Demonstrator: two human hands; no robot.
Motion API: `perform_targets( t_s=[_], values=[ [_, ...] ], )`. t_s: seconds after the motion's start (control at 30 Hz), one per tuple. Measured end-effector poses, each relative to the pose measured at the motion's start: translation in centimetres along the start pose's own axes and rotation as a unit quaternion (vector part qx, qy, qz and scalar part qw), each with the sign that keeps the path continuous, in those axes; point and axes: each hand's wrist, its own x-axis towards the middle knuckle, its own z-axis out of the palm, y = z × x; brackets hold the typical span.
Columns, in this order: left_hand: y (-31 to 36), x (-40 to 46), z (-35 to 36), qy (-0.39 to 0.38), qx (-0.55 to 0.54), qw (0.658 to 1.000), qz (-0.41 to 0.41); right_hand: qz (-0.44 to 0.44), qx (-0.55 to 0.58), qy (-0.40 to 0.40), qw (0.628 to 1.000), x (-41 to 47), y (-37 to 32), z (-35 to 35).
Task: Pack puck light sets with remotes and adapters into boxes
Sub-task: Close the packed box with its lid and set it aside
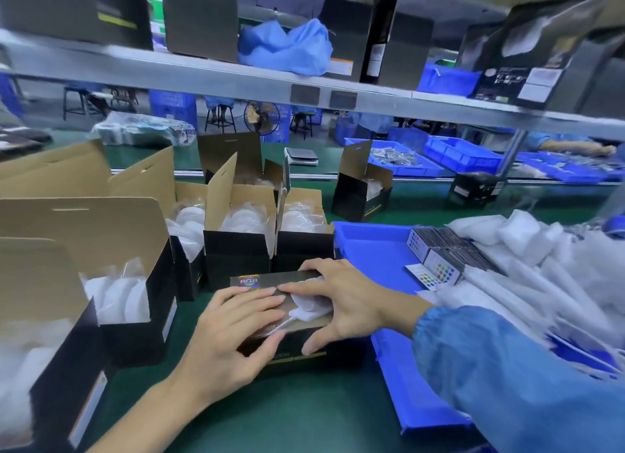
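Both hands lie spread on a closed black box [270, 303] near the mat's [277, 415] front edge: the left hand [233, 330] flat on its lid, the right hand [341, 303] with fingers over the top and thumb down the front side, covering most of the print except "RGB". Behind it stand about seven open boxes [240, 236], the two leftmost cut off by the frame, their white puck lights blurred under plastic. A blue tray [372, 249] touching the box's right side holds a row of remotes [439, 259] too blurred to count, and foam bags [554, 276] run off the right edge.
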Motion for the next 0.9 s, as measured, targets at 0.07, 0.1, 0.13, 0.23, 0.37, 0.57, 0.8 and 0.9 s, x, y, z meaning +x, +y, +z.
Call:
perform_targets(
  t_s=[0.07,0.1,0.13,0.23,0.37,0.57,0.8,0.9],
  values=[
    [-0.1,0.1,-0.9,0.041,-0.015,0.999,0.006,-0.015,-0.007,0.022,1.0,-0.9,-0.8,-0.9],
    [-0.3,0.2,-1.4,0.069,-0.03,0.997,0.0,-0.026,-0.008,0.035,0.999,-1.5,-1.1,-1.6],
    [-0.4,0.4,-1.9,0.097,-0.055,0.994,-0.011,-0.036,-0.005,0.05,0.998,-2.2,-1.3,-2.4],
    [-0.9,1.1,-2.4,0.172,-0.135,0.975,-0.05,-0.051,-0.015,0.098,0.994,-4.5,-1.8,-5.3],
    [-0.8,1.1,-0.6,0.19,-0.171,0.962,-0.098,-0.042,-0.066,0.13,0.988,-6.9,-1.8,-8.5],
    [1.4,1.4,3.6,0.114,-0.189,0.96,-0.173,0.022,-0.058,0.171,0.983,-9.0,0.2,-11.4],
    [4.4,1.5,9.0,-0.038,-0.166,0.974,-0.147,0.088,-0.03,0.231,0.969,-10.6,4.5,-11.9],
    [4.7,1.9,10.7,-0.076,-0.121,0.983,-0.112,0.132,-0.017,0.224,0.966,-10.7,6.9,-10.8]
  ],
)
